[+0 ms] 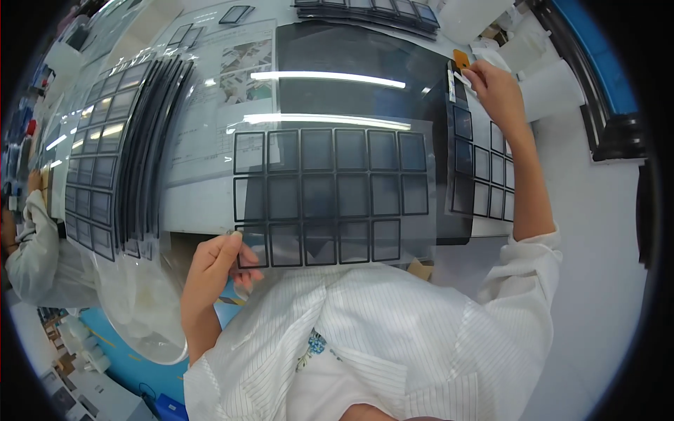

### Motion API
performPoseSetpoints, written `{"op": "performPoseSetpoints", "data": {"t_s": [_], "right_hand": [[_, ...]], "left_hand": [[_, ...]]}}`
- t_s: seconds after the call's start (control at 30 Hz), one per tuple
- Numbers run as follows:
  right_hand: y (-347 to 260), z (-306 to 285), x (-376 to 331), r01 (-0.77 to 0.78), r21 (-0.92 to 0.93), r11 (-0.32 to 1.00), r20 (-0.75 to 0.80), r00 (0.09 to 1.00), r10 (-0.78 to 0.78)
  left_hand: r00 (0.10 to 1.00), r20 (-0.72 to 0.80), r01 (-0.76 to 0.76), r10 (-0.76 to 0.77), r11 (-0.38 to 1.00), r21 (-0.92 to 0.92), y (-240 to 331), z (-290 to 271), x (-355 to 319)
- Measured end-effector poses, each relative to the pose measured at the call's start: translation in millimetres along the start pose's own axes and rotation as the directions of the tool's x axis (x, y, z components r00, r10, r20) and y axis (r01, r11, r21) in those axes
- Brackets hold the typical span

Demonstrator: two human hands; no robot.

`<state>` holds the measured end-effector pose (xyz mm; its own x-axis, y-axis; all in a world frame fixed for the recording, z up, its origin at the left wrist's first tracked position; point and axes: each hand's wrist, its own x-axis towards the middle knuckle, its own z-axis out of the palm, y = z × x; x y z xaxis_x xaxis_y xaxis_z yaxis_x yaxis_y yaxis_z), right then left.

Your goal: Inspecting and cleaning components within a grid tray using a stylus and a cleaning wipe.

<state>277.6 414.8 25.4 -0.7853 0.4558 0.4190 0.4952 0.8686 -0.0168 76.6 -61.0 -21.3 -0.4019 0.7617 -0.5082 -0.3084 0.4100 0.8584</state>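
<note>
A clear plastic sheet [430, 231] carries rows of black rectangular frames, the bottom row shorter at its right end. My left hand [223, 258] pinches its lower left corner, thumb on top and fingers beneath. My right hand [497, 88] is at the far right with its fingers closed. Beside its fingertips is a small orange piece [461, 59], and a whitish strip [451, 81] lies just left of it. I cannot make out what the fingers grip. Below that hand lies another clear sheet with black frames [481, 165].
A dark flat mat [337, 52] lies under the held sheet. To the left leans a stack of framed sheets [105, 161]; another stack [372, 12] lies at the back. Printed papers [203, 144] cover the table's left part. White rolls [551, 91] stand right; another person's sleeve [38, 238] shows left.
</note>
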Motion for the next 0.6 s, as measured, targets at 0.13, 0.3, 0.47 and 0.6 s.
{"op": "performPoseSetpoints", "data": {"t_s": [0.13, 0.3, 0.47, 0.6], "right_hand": [[4.6, 18.9, 9.2, -0.076, 0.059, 0.995, 0.175, 0.982, 0.064], [-7.7, 26.1, 10.6, 0.18, -0.099, 0.979, 0.135, 0.977, -0.166], [-12.7, 31.7, 17.4, -0.017, -0.164, 0.986, 0.205, 0.977, 0.051], [-5.3, 46.6, 22.0, -0.01, -0.109, 0.994, 0.07, 0.997, 0.018]], "left_hand": [[0.999, -0.028, 0.026, -0.027, 0.999, -0.024, -2.6, 4.6, 3.6], [0.994, -0.105, -0.017, 0.002, 0.991, -0.136, -8.8, 16.7, 5.3], [0.991, -0.127, -0.048, 0.027, 0.986, -0.159, -2.6, 21.3, 3.6], [0.986, -0.167, -0.022, -0.007, 0.985, -0.169, 5.0, 10.1, -9.2]]}}
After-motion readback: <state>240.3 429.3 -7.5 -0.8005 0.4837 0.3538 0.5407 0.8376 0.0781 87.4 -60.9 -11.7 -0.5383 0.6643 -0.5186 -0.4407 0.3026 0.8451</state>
